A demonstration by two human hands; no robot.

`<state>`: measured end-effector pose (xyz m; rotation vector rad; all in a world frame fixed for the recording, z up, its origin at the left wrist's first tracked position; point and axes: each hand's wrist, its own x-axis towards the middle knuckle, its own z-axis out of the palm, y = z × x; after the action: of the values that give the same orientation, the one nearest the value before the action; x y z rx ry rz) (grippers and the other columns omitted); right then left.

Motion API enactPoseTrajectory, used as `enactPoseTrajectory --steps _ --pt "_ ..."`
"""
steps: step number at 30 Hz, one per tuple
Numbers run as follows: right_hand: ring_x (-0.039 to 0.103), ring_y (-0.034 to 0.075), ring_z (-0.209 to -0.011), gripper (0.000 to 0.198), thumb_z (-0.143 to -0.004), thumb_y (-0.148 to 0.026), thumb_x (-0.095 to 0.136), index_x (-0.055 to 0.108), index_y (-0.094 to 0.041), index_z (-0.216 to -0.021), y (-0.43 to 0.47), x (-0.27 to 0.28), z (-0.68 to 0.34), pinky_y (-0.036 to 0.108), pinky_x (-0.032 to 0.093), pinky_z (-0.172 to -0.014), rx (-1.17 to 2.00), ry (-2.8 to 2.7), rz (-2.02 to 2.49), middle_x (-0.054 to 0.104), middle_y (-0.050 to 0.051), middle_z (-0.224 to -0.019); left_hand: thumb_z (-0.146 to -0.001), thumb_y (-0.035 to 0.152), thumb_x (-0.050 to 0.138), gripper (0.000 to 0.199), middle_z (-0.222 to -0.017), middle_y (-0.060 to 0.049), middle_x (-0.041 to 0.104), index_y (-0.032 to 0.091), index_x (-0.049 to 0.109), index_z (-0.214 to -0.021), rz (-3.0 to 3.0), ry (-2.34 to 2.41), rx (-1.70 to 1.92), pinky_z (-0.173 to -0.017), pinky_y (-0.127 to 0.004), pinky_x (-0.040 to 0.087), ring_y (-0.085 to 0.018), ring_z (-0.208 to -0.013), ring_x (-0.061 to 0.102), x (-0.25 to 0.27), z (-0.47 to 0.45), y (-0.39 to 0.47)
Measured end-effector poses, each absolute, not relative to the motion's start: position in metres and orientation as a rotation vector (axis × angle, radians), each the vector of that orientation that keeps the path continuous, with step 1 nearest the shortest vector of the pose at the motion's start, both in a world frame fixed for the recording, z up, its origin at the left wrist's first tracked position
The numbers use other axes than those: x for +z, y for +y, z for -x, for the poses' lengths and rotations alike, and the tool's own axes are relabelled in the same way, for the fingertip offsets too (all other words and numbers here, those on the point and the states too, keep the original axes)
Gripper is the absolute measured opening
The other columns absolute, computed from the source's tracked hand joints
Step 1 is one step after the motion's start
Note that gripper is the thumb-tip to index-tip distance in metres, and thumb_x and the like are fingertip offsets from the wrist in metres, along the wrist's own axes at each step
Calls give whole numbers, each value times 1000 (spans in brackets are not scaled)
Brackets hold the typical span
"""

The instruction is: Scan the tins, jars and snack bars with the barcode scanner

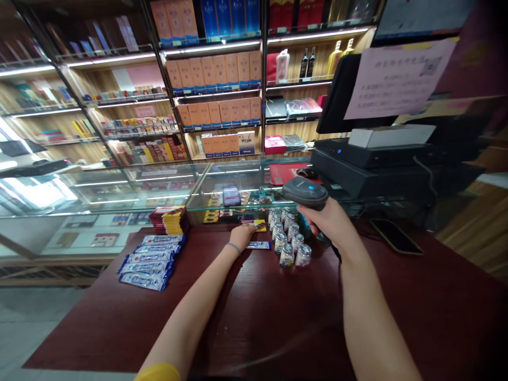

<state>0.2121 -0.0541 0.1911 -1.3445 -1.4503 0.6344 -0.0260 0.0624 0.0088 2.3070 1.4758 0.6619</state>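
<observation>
My right hand (327,217) is closed around the handle of a dark grey barcode scanner (305,191), raised above the table with a blue light on its top. Its head points left. My left hand (242,236) reaches forward over the table, its fingers closed at a yellow and maroon packet (260,226); the fingertips are partly hidden. Just in front of its wrist lies a single blue and white wrapped stick (259,245). Between my hands stand several small clear jars (287,255) with silvery lids, in two rows.
Several blue and white packets (148,262) lie overlapping at the left, near stacked maroon and yellow packets (169,219). A glass counter (135,185) borders the dark red table (254,328). A phone (397,236) lies right; a monitor (337,95) stands behind.
</observation>
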Motion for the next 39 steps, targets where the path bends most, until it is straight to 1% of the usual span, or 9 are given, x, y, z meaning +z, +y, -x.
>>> enactPoseTrajectory --steps 4,9,16,21,24,26,30,35,39 --pt "46 14 -32 21 -75 -42 68 57 -25 -76 -51 189 -207 26 35 -35 605 -1497 1396 49 -6 -39 -84 25 65 18 -103 -5 74 31 73 -99 -2240 1305 828 -99 -34 47 -22 -102 67 10 31 65" --pt "49 15 -34 31 -77 -44 66 54 -23 -58 -49 185 -199 27 40 -40 567 -1534 1408 51 -3 -39 -80 25 68 26 -106 -7 72 30 73 -105 -1975 1062 1286 -106 -41 42 -24 -106 63 31 62 56" --pt "57 18 -42 34 -77 -47 67 59 -23 -55 -49 174 -168 29 46 -44 653 -1572 1277 60 2 -46 -88 26 58 24 -111 -11 65 28 71 -109 -2096 1423 1591 -111 -45 36 -28 -116 54 72 164 34" --pt "61 20 -46 29 -75 -46 66 63 -22 -59 -56 165 -129 29 48 -46 647 -1648 1272 62 2 -49 -88 22 54 38 -137 -12 53 27 63 -125 -2317 1757 1429 -115 -48 29 -30 -133 43 89 238 33" --pt "68 25 -60 24 -71 -44 68 71 -21 -77 -60 154 -104 32 53 -55 588 -1699 1266 72 4 -64 -86 22 56 45 -149 -11 45 27 59 -130 -2414 1893 1272 -119 -53 21 -32 -143 31 91 268 36" --pt "71 28 -79 30 -71 -41 68 73 -21 -93 -62 144 -90 37 56 -68 560 -1726 1230 76 6 -82 -85 24 60 46 -151 -12 43 28 59 -130 -2428 1940 1202 -119 -56 18 -34 -145 28 88 281 39" --pt "71 30 -94 36 -69 -35 67 71 -22 -103 -64 127 -71 39 56 -76 566 -1801 1236 76 7 -94 -86 25 58 46 -148 -14 46 28 59 -131 -2418 1985 1099 -117 -58 18 -36 -143 32 79 294 41" --pt "72 29 -84 24 -73 -37 63 70 -23 -91 -62 118 -67 36 54 -69 538 -1887 1315 74 6 -77 -92 24 49 42 -144 -11 51 31 58 -132 -2459 2075 998 -116 -53 22 -30 -139 40 76 297 40" --pt "72 27 -77 25 -73 -38 63 68 -23 -92 -60 119 -70 32 52 -59 589 -1868 1295 72 4 -70 -92 23 49 39 -133 -9 60 34 61 -127 -2476 2037 975 -114 -45 30 -27 -132 47 88 298 38"
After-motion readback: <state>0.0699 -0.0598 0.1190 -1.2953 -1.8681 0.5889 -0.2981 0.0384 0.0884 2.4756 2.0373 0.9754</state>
